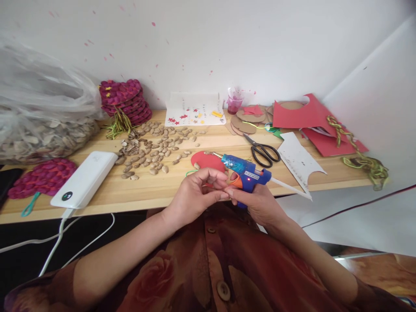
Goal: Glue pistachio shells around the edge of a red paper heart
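Observation:
My right hand (260, 206) is closed around the handle of a blue hot glue gun (238, 167) with an orange trigger and a small red light. A white glue stick (289, 188) sticks out of its back end, and its nozzle points left. My left hand (196, 193) is closed in a pinch, its fingertips meeting those of my right hand. What sits between them, if anything, is hidden. Under the nozzle lies a red oval card (206, 160) with a few shell pieces on it and a green loop at its edge.
Tan nut shells (156, 149) lie scattered left of centre. Black scissors (264, 151), red card sheets (295, 115) and brown cardboard discs (243, 125) are on the right. A white power bank (86, 177), stacked purple pieces (125, 99) and a plastic bag of shells (42, 134) stand left.

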`<state>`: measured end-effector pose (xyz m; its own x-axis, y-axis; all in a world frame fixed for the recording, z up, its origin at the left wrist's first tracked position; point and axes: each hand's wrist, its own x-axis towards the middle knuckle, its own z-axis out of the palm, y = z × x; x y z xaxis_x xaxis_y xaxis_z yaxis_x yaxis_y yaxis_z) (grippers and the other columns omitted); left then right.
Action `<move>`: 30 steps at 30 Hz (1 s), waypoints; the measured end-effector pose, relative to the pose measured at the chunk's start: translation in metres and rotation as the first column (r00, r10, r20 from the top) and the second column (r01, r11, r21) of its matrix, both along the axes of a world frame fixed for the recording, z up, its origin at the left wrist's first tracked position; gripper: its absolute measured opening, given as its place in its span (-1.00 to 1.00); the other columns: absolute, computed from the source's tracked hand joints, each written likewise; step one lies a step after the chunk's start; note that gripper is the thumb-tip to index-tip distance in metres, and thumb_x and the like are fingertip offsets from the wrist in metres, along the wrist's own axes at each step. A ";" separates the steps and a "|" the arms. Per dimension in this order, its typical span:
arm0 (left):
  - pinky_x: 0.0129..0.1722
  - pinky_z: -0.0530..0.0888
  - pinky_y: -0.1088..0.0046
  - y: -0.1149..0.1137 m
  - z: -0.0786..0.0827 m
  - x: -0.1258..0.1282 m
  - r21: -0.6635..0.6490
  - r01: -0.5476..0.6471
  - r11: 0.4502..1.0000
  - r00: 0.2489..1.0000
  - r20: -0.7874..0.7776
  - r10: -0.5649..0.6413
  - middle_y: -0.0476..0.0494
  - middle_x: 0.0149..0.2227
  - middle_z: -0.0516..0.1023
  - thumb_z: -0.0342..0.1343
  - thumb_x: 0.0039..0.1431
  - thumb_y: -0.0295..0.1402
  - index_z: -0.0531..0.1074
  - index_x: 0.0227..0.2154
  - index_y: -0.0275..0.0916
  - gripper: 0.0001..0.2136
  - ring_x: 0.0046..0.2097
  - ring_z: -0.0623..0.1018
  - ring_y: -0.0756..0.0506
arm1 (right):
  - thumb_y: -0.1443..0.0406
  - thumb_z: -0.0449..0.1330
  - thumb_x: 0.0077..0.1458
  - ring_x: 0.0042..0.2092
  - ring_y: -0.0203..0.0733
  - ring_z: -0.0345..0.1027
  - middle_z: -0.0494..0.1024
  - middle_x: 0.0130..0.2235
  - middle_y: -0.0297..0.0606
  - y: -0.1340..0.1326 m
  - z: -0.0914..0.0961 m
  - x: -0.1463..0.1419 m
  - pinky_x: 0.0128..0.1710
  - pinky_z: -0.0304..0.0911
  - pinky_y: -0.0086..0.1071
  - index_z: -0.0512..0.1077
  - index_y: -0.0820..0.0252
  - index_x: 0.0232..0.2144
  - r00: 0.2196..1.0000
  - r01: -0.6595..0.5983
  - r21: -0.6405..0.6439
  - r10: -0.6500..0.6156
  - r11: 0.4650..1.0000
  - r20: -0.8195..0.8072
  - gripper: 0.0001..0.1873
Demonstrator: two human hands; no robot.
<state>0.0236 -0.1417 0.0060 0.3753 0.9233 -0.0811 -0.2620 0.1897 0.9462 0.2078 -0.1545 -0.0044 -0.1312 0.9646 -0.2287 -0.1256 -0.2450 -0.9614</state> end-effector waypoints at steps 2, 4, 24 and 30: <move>-0.12 0.60 0.35 -0.001 0.000 0.002 0.028 0.010 1.000 1.000 -0.001 -0.010 -0.05 -0.32 0.63 0.42 0.02 -0.39 0.53 -0.28 -0.25 -0.78 -0.27 0.65 -0.06 | 0.19 0.47 -0.05 -0.42 -0.27 0.27 0.47 -0.45 -0.43 0.000 -0.001 0.000 -0.39 0.22 -0.33 0.50 0.10 -0.28 1.000 -0.001 -0.010 0.000 1.000 -0.031 -0.70; -0.13 0.62 0.31 -0.002 0.000 0.003 0.020 0.007 1.000 1.000 -0.007 -0.007 -0.06 -0.33 0.65 0.43 0.02 -0.35 0.54 -0.29 -0.25 -0.78 -0.28 0.67 -0.09 | 0.18 0.48 -0.06 -0.43 -0.27 0.28 0.48 -0.46 -0.44 0.000 -0.002 0.001 -0.40 0.23 -0.33 0.52 0.10 -0.27 0.999 -0.013 -0.016 0.012 1.000 -0.047 -0.69; -0.33 0.50 0.54 0.010 -0.006 -0.023 -0.031 -0.165 0.986 0.985 -0.061 0.163 -0.02 -0.39 0.59 0.44 0.01 -0.30 0.57 -0.32 -0.28 -0.77 -0.42 0.53 0.05 | 0.18 0.48 -0.09 -0.45 -0.28 0.40 0.62 -0.40 -0.33 0.004 0.010 0.003 -0.43 0.24 -0.38 0.54 0.13 -0.35 0.988 -0.073 -0.154 0.050 0.985 -0.149 -0.73; -0.29 0.54 0.50 0.011 -0.007 -0.038 0.014 -0.218 0.976 0.971 -0.095 0.218 -0.06 -0.38 0.63 0.37 0.13 -0.27 0.58 -0.27 -0.27 -0.81 -0.37 0.58 0.01 | 0.23 0.48 -0.04 -0.37 -0.26 0.47 0.64 -0.37 -0.31 0.007 0.006 0.006 -0.40 0.31 -0.41 0.54 0.13 -0.31 0.982 -0.060 -0.138 0.034 0.989 -0.184 -0.75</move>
<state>-0.0144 -0.1307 -0.0012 0.1558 0.9823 -0.1037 -0.2048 0.1348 0.9695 0.2140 -0.1477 0.0017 -0.2270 0.9157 -0.3316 -0.2792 -0.3874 -0.8786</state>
